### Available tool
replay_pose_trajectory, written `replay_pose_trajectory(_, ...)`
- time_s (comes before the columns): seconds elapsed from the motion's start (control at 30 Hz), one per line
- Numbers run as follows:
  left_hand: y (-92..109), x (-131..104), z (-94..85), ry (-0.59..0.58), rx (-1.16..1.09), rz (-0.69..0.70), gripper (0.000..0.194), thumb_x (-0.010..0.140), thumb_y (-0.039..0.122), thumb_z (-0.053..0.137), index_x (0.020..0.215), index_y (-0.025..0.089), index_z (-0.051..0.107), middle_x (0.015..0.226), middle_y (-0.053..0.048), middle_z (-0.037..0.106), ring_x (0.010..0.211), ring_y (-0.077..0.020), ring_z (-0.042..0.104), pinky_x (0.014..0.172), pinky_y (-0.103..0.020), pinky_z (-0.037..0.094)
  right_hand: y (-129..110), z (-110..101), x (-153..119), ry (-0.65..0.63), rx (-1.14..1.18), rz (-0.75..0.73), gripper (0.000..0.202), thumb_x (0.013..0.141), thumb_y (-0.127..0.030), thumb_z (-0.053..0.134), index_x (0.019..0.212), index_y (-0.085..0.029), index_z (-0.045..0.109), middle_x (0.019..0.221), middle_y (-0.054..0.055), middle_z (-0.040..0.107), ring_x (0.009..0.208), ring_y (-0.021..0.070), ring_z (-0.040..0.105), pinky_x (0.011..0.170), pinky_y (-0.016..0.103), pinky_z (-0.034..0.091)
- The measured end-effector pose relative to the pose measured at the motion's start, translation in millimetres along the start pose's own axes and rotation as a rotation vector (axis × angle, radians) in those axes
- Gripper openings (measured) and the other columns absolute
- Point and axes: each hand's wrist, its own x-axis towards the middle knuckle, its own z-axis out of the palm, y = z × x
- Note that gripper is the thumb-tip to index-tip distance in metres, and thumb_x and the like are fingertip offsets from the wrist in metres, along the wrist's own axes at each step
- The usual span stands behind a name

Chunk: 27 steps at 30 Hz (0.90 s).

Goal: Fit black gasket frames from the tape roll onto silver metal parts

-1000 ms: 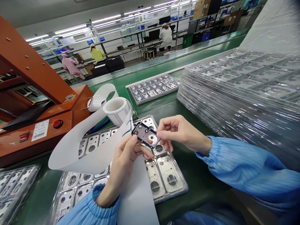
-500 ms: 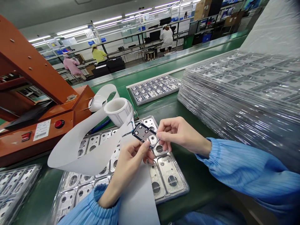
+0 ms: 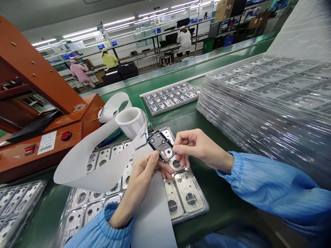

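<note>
A small dark-rimmed rectangular plate with round holes (image 3: pixel 160 146) is held tilted between both hands. My left hand (image 3: pixel 146 172) pinches its lower left edge between thumb and fingers. On the right side, my right hand (image 3: pixel 191 146) grips the plate's corner with thumb and forefinger. Beneath them lies a clear tray of metal plates (image 3: pixel 190 193). A long white backing strip (image 3: pixel 152 210) crosses over this tray and passes under my left hand. The strip's roll (image 3: pixel 130 122) stands just behind the tray.
An orange machine with a red button (image 3: pixel 77 120) stands at left. Tall stacked clear trays (image 3: pixel 258 103) fill the right. Another filled tray (image 3: pixel 170 98) lies farther back, one more (image 3: pixel 18 210) at lower left. Several people work in the background.
The plate has turned slightly, its face now more toward the camera. My left thumb has shifted a little left and up along its edge. My right hand has barely moved.
</note>
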Motion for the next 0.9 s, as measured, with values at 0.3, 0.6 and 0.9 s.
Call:
replay_pose_trajectory(0.3, -4.8, 1.1, 2.1, 0.111, 0.540, 0.082, 0.036, 0.080, 0.043, 0.057, 0.057, 0.017, 0.046, 0.047, 0.000, 0.057, 0.044, -0.0105, 0.050, 0.043, -0.022, 0.035, 4.0, 4.2, -2.3, 0.051, -0.112, -0.041, 0.010, 0.067, -0.014, 0.064, 0.065, -0.012, 0.054, 0.055, 0.002, 0.062, 0.044, 0.0114, 0.059, 0.041, 0.018, 0.050)
replay_pose_trajectory(0.6, -1.7, 2.8, -1.0, 0.011, 0.459, 0.039, 0.029, 0.084, 0.035, 0.048, 0.062, 0.016, 0.050, 0.048, 0.003, 0.052, 0.045, -0.0079, 0.042, 0.045, -0.021, 0.030, 3.2, 7.8, -4.5, 0.036, -0.184, -0.030, 0.009, 0.067, -0.013, 0.062, 0.062, -0.012, 0.055, 0.052, 0.001, 0.061, 0.043, 0.0105, 0.058, 0.039, 0.015, 0.046)
replay_pose_trajectory(0.9, -3.0, -0.8, -6.0, -0.113, 0.317, 0.079, 0.029, 0.089, 0.032, 0.038, 0.065, 0.017, 0.046, 0.049, 0.003, 0.050, 0.050, -0.0095, 0.041, 0.053, -0.023, 0.033, 4.4, 5.0, -2.9, -0.031, -0.017, 0.008, 0.021, 0.067, -0.020, 0.072, 0.062, -0.011, 0.053, 0.052, 0.001, 0.061, 0.041, 0.0108, 0.058, 0.035, 0.015, 0.047)
